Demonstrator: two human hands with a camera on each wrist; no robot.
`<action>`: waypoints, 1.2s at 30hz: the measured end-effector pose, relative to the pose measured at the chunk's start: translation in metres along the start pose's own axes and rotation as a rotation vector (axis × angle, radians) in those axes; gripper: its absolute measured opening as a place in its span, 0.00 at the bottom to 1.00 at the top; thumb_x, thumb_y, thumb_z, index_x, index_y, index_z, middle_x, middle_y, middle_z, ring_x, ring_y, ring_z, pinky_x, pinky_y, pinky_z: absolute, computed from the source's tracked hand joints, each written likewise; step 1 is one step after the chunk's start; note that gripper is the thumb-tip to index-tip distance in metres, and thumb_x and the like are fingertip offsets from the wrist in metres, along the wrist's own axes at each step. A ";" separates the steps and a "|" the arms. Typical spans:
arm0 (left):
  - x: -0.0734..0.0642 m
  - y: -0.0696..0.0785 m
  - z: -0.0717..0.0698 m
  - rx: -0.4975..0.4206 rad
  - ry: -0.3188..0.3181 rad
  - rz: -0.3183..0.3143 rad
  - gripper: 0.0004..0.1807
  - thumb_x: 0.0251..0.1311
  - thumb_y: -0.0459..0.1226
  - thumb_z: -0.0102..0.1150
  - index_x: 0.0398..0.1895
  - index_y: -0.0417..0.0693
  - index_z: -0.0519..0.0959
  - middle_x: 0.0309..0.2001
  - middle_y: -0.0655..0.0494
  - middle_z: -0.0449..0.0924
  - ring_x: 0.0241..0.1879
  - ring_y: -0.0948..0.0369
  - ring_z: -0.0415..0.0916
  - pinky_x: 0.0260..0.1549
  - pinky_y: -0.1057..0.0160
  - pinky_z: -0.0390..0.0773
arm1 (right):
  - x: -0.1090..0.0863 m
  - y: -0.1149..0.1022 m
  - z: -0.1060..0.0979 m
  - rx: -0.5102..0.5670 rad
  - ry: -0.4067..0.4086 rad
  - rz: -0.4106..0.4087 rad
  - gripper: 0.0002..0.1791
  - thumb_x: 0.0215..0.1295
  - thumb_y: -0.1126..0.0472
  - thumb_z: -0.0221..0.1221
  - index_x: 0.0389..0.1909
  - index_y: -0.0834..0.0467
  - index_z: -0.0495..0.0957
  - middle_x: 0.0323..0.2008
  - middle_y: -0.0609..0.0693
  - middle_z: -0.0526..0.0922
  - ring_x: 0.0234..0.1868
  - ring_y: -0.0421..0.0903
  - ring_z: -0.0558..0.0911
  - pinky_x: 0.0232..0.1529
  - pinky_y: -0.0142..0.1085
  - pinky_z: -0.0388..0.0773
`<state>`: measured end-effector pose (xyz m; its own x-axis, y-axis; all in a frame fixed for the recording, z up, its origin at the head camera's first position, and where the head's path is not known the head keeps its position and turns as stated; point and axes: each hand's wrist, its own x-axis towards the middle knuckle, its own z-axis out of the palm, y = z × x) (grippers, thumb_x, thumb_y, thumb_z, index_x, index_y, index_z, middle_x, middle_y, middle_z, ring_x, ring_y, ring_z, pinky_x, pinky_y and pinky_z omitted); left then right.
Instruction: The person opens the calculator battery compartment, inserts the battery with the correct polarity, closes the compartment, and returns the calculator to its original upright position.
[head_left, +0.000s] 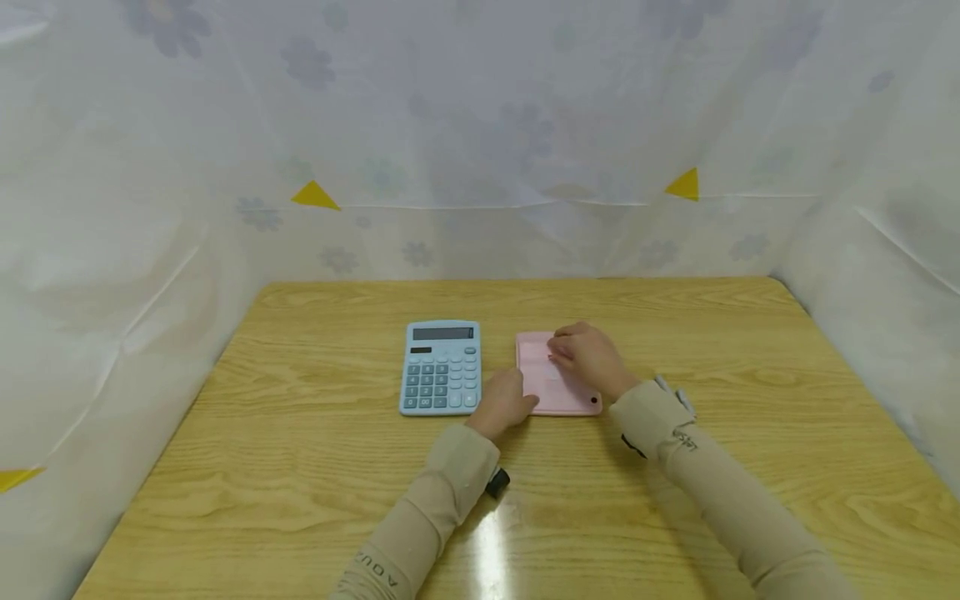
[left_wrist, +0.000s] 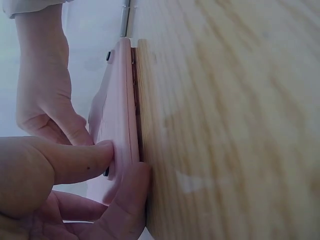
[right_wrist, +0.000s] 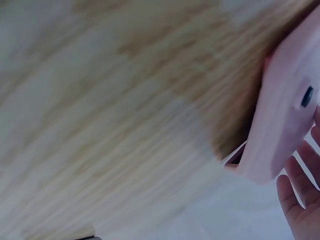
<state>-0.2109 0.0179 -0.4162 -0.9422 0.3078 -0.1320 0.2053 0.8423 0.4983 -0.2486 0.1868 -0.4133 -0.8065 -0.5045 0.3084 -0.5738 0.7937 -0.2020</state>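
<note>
A pink calculator (head_left: 540,385) lies back side up on the table, a small black foot showing at its near right corner. My left hand (head_left: 504,402) pinches its near left edge, with the thumb (left_wrist: 85,162) on the back and a fingertip at the side by the tabletop. Over the back of the calculator, my right hand (head_left: 592,357) reaches in with its fingertips at the upper middle. In the right wrist view that hand's lower fingers (right_wrist: 297,187) are spread loosely beside the calculator's edge. To the left, a light blue calculator (head_left: 442,368) lies face up.
The wood-grain table (head_left: 300,467) runs out to both sides. A pale floral sheet (head_left: 480,125) hangs behind it and along the sides, with yellow triangular patches (head_left: 315,196). Both forearms in beige sleeves cross the table's near part.
</note>
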 end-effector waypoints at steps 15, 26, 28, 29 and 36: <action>0.001 0.001 0.000 0.000 -0.041 -0.018 0.14 0.57 0.40 0.59 0.32 0.34 0.75 0.27 0.48 0.75 0.26 0.59 0.70 0.26 0.62 0.72 | -0.002 0.000 0.005 -0.126 0.011 -0.103 0.11 0.57 0.65 0.61 0.40 0.64 0.81 0.38 0.57 0.82 0.39 0.53 0.80 0.43 0.46 0.74; 0.000 0.001 0.000 -0.007 -0.034 -0.009 0.15 0.57 0.40 0.59 0.33 0.33 0.75 0.28 0.47 0.76 0.27 0.58 0.71 0.27 0.62 0.73 | -0.002 -0.002 0.007 -0.213 0.034 -0.151 0.09 0.55 0.67 0.61 0.38 0.63 0.81 0.37 0.57 0.83 0.36 0.52 0.80 0.41 0.44 0.74; 0.000 0.001 0.000 -0.013 -0.032 -0.010 0.15 0.56 0.39 0.60 0.33 0.33 0.75 0.28 0.47 0.76 0.27 0.58 0.72 0.27 0.62 0.73 | -0.002 -0.002 0.008 -0.231 0.032 -0.162 0.10 0.54 0.67 0.62 0.39 0.63 0.81 0.37 0.56 0.83 0.36 0.52 0.80 0.41 0.44 0.74; 0.000 0.001 0.000 -0.015 -0.031 -0.010 0.14 0.56 0.40 0.60 0.33 0.33 0.75 0.28 0.47 0.76 0.27 0.58 0.72 0.27 0.62 0.73 | -0.002 -0.001 0.008 -0.239 0.034 -0.167 0.10 0.54 0.67 0.62 0.38 0.63 0.81 0.36 0.56 0.83 0.36 0.52 0.80 0.40 0.44 0.74; 0.001 0.000 0.000 -0.025 -0.042 -0.013 0.14 0.57 0.40 0.59 0.32 0.34 0.75 0.27 0.48 0.74 0.26 0.58 0.70 0.26 0.62 0.72 | -0.001 -0.004 0.009 -0.331 0.017 -0.179 0.11 0.52 0.70 0.63 0.38 0.63 0.81 0.36 0.55 0.83 0.36 0.51 0.81 0.42 0.42 0.74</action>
<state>-0.2115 0.0183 -0.4161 -0.9327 0.3159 -0.1740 0.1863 0.8350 0.5177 -0.2467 0.1817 -0.4212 -0.6937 -0.6415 0.3275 -0.6257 0.7620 0.1671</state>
